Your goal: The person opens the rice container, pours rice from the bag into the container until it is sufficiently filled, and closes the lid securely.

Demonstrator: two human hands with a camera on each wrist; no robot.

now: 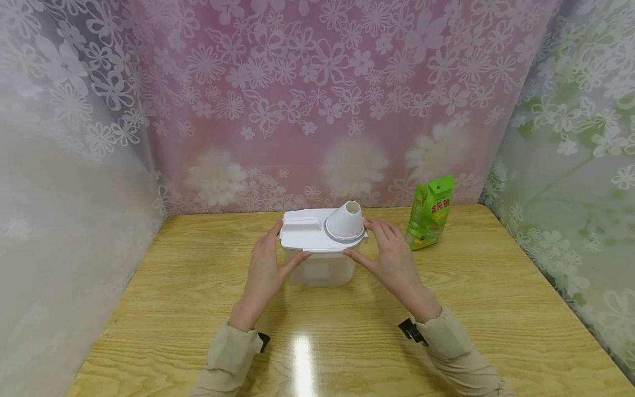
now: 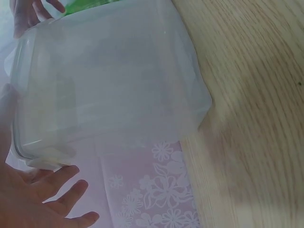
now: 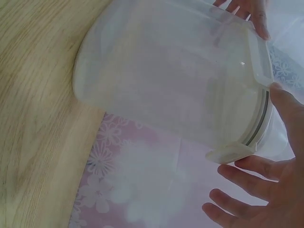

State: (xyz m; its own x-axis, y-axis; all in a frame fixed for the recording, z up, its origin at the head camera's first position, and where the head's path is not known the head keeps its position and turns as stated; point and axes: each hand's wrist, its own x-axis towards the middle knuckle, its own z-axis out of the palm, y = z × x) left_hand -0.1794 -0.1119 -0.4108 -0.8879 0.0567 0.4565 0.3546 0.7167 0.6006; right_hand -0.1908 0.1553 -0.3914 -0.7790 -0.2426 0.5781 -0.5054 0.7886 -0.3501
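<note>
A clear plastic storage container [image 1: 322, 271] stands upright on the table, with a white lid [image 1: 310, 237] on top. The lid has a raised handle at its left and a white cone-shaped cap [image 1: 344, 223] at its right. My left hand [image 1: 264, 269] grips the lid's left end, thumb along the front edge and fingers round the side. At the opposite end my right hand [image 1: 395, 262] grips it likewise, its fingers beside a side latch [image 3: 232, 153] in the right wrist view. Through the see-through walls [image 2: 114, 76], no contents show in the left wrist view.
A green packet [image 1: 430, 215] with red lettering stands at the back right of the wooden table [image 1: 198, 314]. Flowered curtains [image 1: 322, 110] hang behind the table and along both sides.
</note>
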